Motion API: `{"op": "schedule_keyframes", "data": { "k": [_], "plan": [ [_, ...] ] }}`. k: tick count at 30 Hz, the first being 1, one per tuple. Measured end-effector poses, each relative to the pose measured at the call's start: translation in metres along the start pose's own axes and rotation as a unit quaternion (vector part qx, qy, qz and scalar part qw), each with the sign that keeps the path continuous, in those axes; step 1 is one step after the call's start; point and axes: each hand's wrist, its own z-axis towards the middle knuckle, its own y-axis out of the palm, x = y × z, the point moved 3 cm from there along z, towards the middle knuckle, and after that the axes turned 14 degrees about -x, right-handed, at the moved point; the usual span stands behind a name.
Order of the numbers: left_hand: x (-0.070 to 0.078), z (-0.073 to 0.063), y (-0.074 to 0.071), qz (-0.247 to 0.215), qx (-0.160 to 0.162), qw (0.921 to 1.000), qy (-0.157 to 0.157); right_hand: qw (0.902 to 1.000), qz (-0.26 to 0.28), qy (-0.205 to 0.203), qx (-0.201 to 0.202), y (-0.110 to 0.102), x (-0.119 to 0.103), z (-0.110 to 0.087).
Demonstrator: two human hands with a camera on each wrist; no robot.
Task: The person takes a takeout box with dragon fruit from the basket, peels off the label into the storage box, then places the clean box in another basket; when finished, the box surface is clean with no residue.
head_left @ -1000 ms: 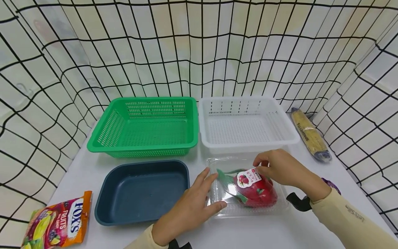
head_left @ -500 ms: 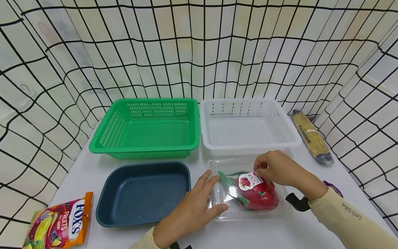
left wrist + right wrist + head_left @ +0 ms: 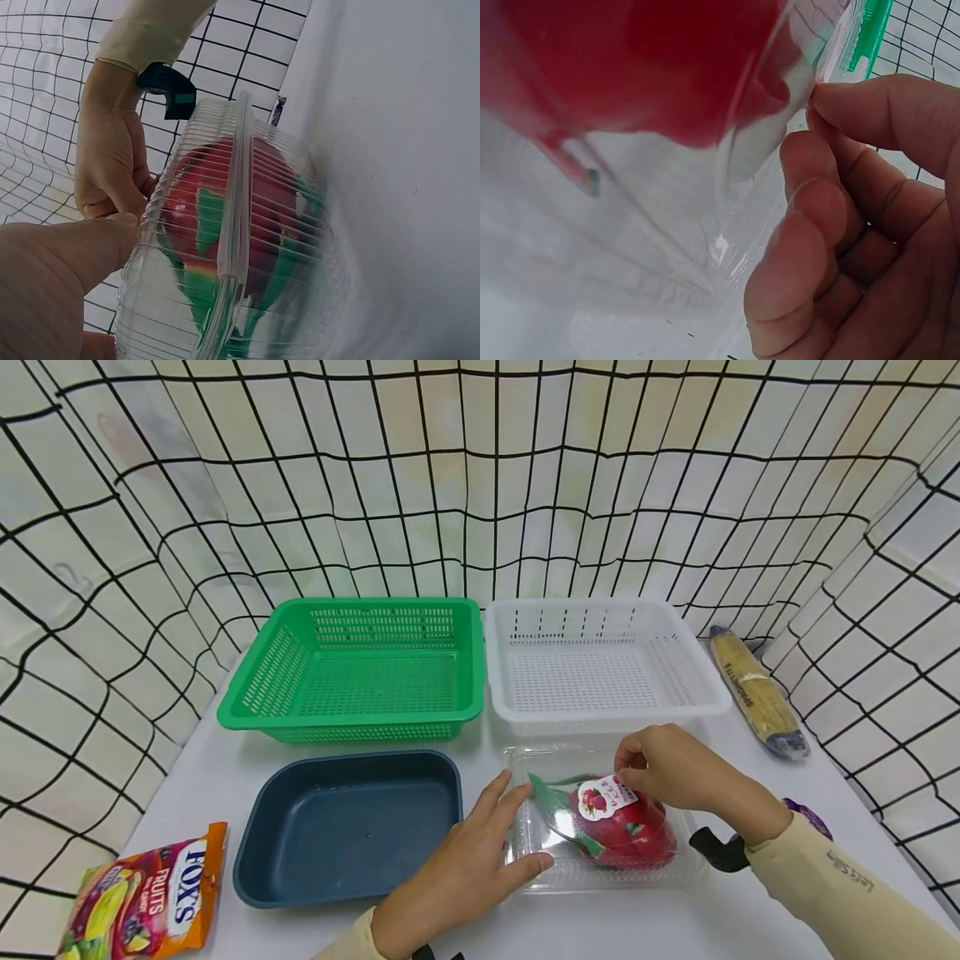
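Observation:
A clear plastic clamshell box (image 3: 551,872) stands on the white table, lid closed, with a red and green dragon fruit (image 3: 648,843) inside. On its lid lies a white sticker (image 3: 606,795) with red fruit printed on it. My right hand (image 3: 667,766) pinches the sticker's upper right corner between thumb and index finger; its other fingers are curled, as the right wrist view shows. Against the box's left side rests my left hand (image 3: 468,864), fingers spread and fairly straight. From the left wrist view, the left thumb (image 3: 97,247) lies along the lid's edge.
Behind stand a green basket (image 3: 352,723) and a white basket (image 3: 611,714). Left of the box is a dark blue tray (image 3: 348,827), then a Fox's candy bag (image 3: 146,893). A spaghetti pack (image 3: 757,693) lies far right; a purple item (image 3: 808,818) shows behind the right wrist. Black netting surrounds the table.
The whole head view has shifted slightly. Both hands keep almost the same places on the box, and the right fingers stay at the sticker's corner.

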Motion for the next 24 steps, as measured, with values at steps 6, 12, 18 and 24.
{"op": "schedule_keyframes", "data": {
  "k": [6,12,18,24],
  "plan": [
    [0.0004,-0.0001,0.0004,0.001,0.001,1.0000,0.001,1.0000,0.006,-0.005,-0.003,0.0006,0.0005,-0.0014],
    [0.0003,-0.0005,0.0007,0.003,0.002,1.0000,0.004,0.9998,0.004,0.010,0.015,-0.0014,0.0004,-0.0027],
    [0.0001,0.0000,0.0004,0.004,0.005,1.0000,0.006,0.9999,-0.006,0.000,0.016,-0.0004,-0.0008,-0.0019],
    [-0.0001,0.0002,0.0006,0.008,0.006,0.9999,0.006,0.9999,0.007,-0.006,-0.005,0.0024,-0.0002,-0.0018]
  ]
}}
